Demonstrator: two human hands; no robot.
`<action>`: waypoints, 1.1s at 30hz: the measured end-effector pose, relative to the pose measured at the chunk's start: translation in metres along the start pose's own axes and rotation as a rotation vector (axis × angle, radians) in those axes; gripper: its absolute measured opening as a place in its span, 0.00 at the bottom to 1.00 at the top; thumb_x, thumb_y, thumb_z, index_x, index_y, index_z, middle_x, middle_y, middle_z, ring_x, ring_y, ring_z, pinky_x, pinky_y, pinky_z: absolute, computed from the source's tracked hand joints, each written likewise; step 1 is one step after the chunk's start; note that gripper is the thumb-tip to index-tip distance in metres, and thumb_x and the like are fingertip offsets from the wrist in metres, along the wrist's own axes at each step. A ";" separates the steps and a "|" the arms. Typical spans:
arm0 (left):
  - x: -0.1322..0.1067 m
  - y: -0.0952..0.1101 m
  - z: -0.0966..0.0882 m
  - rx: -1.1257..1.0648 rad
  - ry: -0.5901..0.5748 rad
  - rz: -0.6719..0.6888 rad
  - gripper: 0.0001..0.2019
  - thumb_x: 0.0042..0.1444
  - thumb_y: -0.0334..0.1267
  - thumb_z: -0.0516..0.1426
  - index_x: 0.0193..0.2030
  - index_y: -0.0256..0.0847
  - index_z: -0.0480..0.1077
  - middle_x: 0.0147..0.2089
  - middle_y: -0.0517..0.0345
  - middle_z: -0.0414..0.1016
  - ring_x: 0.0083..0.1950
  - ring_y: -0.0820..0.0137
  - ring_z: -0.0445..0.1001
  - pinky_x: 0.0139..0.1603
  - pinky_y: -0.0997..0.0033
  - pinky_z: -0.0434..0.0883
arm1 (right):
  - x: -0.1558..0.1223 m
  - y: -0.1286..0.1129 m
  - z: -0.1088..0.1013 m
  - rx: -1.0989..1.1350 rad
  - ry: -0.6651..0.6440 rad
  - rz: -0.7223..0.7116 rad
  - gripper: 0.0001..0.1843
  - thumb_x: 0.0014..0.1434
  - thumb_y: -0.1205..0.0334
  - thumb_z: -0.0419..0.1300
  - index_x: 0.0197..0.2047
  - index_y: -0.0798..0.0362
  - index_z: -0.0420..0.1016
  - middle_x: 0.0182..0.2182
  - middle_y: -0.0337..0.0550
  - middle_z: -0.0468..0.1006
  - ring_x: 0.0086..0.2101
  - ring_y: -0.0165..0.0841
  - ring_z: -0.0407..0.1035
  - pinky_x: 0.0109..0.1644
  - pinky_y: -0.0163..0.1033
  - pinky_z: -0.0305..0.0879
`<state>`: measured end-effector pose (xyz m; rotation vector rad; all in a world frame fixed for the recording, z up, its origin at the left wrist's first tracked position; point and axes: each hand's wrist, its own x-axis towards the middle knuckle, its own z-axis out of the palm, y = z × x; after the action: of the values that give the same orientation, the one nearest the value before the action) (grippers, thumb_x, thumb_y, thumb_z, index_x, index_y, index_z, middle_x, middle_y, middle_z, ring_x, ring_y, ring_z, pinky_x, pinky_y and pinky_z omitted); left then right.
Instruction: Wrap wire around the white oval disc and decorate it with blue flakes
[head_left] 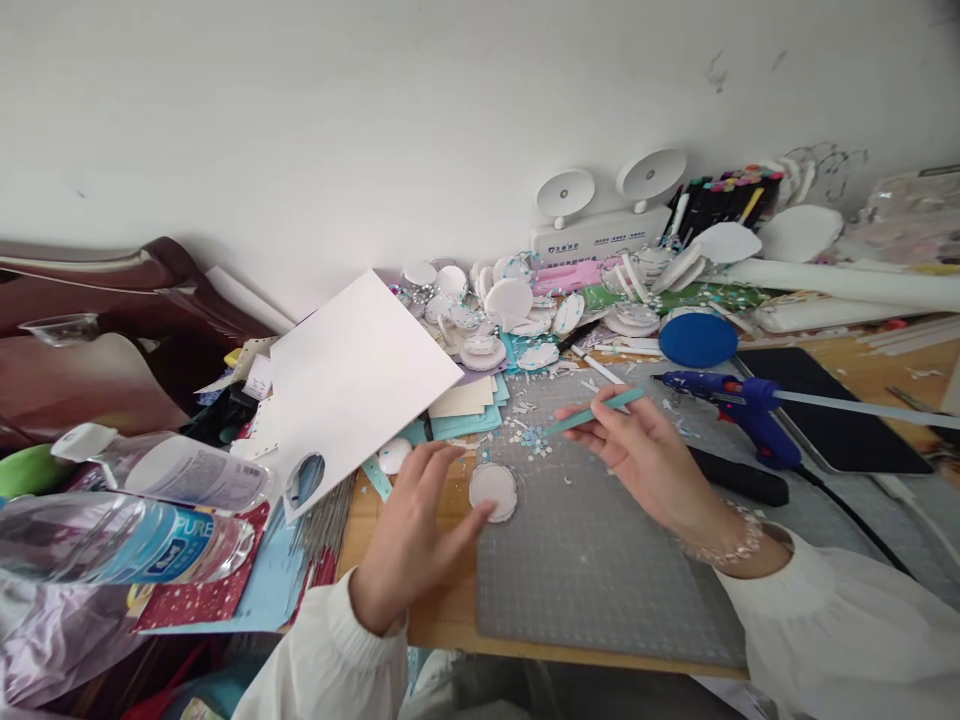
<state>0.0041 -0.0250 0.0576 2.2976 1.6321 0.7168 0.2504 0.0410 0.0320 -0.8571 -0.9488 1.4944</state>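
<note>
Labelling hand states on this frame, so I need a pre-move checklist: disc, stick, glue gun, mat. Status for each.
1. Contact: left hand fingertips touch the white disc, not gripping it: ok.
2. Disc lies flat on the cutting mat: ok.
3. Grip: right hand pinches the teal stick: ok.
4. Stick tip touching the loose bits: cannot tell.
5. The glue gun lies apart from both hands: ok.
6. Mat's far edge free of scraps: not ok.
</note>
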 end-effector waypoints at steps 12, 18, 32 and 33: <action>0.010 0.004 0.021 -0.173 -0.135 -0.021 0.23 0.50 0.32 0.64 0.52 0.43 0.64 0.51 0.49 0.71 0.52 0.57 0.71 0.54 0.50 0.72 | -0.002 0.007 0.001 -0.024 0.056 -0.029 0.17 0.52 0.55 0.70 0.39 0.46 0.66 0.40 0.37 0.82 0.42 0.31 0.76 0.50 0.43 0.74; 0.003 0.019 -0.006 -0.559 -0.065 0.009 0.30 0.51 0.32 0.64 0.60 0.48 0.62 0.58 0.48 0.65 0.56 0.60 0.70 0.56 0.57 0.75 | -0.005 0.006 0.003 -0.046 0.048 -0.024 0.15 0.53 0.55 0.69 0.38 0.46 0.67 0.38 0.37 0.82 0.40 0.32 0.77 0.49 0.43 0.75; -0.005 0.008 -0.012 -0.573 -0.030 -0.046 0.28 0.49 0.33 0.66 0.56 0.45 0.64 0.56 0.50 0.70 0.55 0.60 0.71 0.58 0.58 0.70 | -0.004 0.023 -0.009 -0.193 0.107 -0.195 0.14 0.55 0.58 0.69 0.41 0.44 0.68 0.39 0.37 0.81 0.39 0.34 0.78 0.47 0.42 0.76; -0.006 0.006 -0.010 -0.567 -0.015 -0.057 0.27 0.49 0.33 0.66 0.56 0.45 0.64 0.56 0.50 0.70 0.55 0.61 0.71 0.58 0.58 0.70 | -0.004 0.024 -0.009 -0.207 0.112 -0.205 0.14 0.55 0.58 0.69 0.41 0.44 0.68 0.39 0.38 0.81 0.40 0.34 0.78 0.48 0.43 0.76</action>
<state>0.0022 -0.0332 0.0672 1.8377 1.2675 0.9922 0.2496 0.0368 0.0066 -0.9509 -1.0858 1.1758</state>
